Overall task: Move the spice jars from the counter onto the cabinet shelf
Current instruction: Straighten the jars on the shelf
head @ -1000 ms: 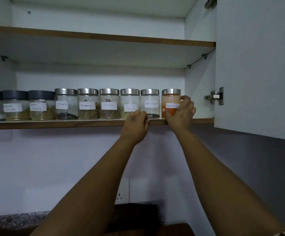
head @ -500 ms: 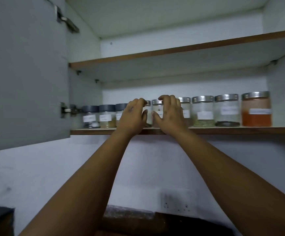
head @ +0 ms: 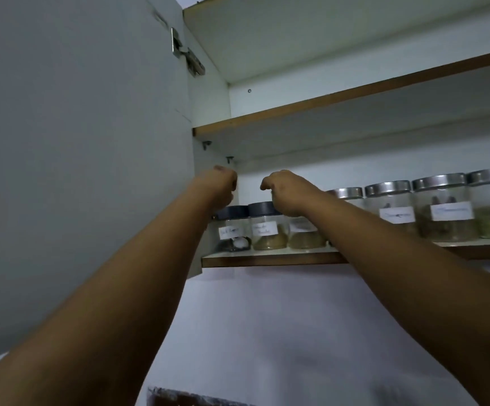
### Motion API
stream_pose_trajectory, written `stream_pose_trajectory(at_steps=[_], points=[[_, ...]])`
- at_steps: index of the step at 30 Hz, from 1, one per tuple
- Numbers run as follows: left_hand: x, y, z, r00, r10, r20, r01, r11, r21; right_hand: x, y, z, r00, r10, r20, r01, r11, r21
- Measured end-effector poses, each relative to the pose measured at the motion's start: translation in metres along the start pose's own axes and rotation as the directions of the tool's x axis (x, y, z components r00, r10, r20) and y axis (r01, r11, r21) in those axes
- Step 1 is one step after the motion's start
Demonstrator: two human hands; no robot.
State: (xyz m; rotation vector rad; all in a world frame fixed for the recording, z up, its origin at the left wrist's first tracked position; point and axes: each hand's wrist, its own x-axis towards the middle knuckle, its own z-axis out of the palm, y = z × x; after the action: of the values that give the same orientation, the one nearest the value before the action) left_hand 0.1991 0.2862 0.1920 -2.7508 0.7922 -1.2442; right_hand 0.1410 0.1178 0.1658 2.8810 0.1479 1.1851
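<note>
both arms reach up to the cabinet shelf [head: 270,258]. the left hand [head: 219,186] sits above the first dark-lidded jar [head: 233,227], the right hand [head: 289,193] over the third jar [head: 305,234]; between them a second jar [head: 265,227]. silver-lidded jars [head: 440,206] line the right. an open door [head: 76,156] hangs left.

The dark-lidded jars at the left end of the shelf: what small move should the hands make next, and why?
Probably lower both hands onto them. The left hand and right hand hover curled over the dark-lidded jars on the shelf, apparently gripping nothing.

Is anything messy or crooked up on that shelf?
Nothing stands out. The jars stand upright in a neat row on the shelf, lids on, nothing spilled. Both hands, left and right, are up at the dark-lidded ones.
</note>
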Motion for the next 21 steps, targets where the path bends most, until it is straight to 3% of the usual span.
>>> stream_pose_trajectory(at_steps=[4,6,13,21], points=[[0.024,-0.004,0.031,0.98,0.039,0.193,-0.05,0.998,0.049,0.027,-0.026,0.015,0.984,0.043,0.173,-0.019,0.99,-0.141],[0.035,-0.005,0.042,0.964,0.052,0.261,-0.075,0.994,0.078,0.037,-0.033,0.021,0.982,0.045,0.184,-0.004,0.977,-0.215],[0.085,-0.011,0.071,0.929,0.085,0.36,-0.137,0.983,0.123,0.079,-0.017,0.05,0.945,0.239,0.223,-0.113,0.878,-0.466],[0.141,-0.005,0.115,0.909,0.085,0.408,-0.161,0.975,0.155,0.129,-0.01,0.083,0.875,0.381,0.299,-0.153,0.803,-0.577]])
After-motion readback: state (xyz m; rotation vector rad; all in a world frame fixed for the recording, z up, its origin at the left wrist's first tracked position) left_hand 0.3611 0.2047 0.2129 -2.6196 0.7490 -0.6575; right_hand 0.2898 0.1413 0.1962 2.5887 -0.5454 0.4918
